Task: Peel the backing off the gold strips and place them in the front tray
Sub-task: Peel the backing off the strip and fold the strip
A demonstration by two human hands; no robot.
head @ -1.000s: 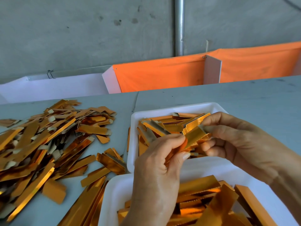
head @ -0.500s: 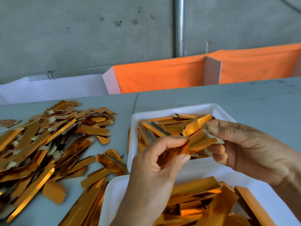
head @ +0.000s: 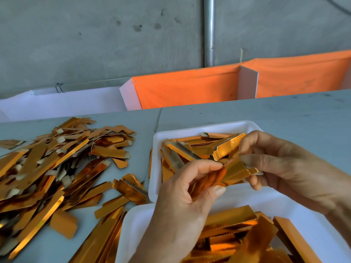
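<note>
Since the earlier frame, both hands have shifted only slightly, and the gold strip (head: 234, 170) between them sits a little lower over the far tray (head: 190, 130). Head view: the left hand (head: 182, 204) pinches the strip's darker orange end between curled thumb and forefinger, while the right hand (head: 281, 166) pinches the opposite end with bent fingers, the strip spanning the gap above that tray's near edge. Loose strips (head: 57, 168) lie heaped on the table (head: 284, 114) to the left, more fill the near tray (head: 311, 215), and an orange cloth (head: 190, 88) hangs behind.
</note>
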